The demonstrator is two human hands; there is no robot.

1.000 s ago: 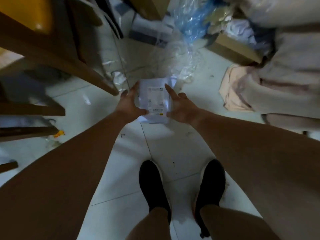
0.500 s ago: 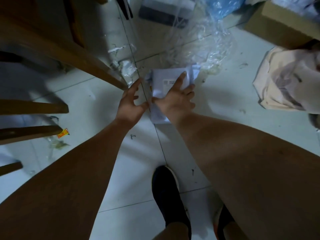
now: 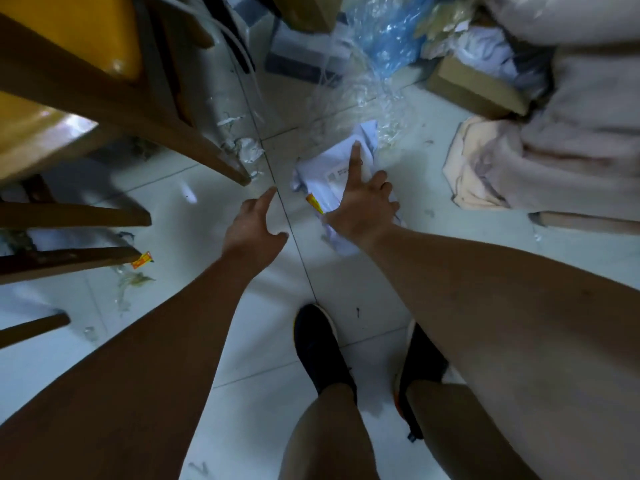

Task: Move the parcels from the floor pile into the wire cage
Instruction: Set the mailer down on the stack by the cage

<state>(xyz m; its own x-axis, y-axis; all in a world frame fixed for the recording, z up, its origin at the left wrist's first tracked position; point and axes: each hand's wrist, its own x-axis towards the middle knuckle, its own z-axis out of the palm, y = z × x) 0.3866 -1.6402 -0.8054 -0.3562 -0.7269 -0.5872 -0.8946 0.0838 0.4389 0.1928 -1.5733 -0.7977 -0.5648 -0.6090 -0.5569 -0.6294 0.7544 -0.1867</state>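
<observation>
Where the person is standing: the dark shoes (image 3: 322,351) are resting on pale floor tiles (image 3: 194,209) littered with film scraps, so a careless step is risking a slip.
Left hand: the left hand (image 3: 251,230) is hovering over the tiles just beside the parcel, fingers straight and spread, gripping nothing, and so is giving the load no support.
Right hand: the right hand (image 3: 363,209) is lying on top of the parcel, forefinger stretching straight along it and the other fingers bending over its far edge.
Parcel: the crumpled white poly mailer (image 3: 322,183) is sitting under that hand, low over the floor; whether it is touching the tiles cannot be told. Being soft and slick, it is probably prone to sagging out of a one-handed hold and dropping.
Wooden chair leg (image 3: 194,143): it is slanting down near the left hand, inviting a knock on the lift.
Clear plastic film (image 3: 349,98): it is lying just beyond the mailer and could be dragging along with it.
Wire cage: it is not showing, so the carry is heading past a cardboard box (image 3: 474,88) and other clutter.
</observation>
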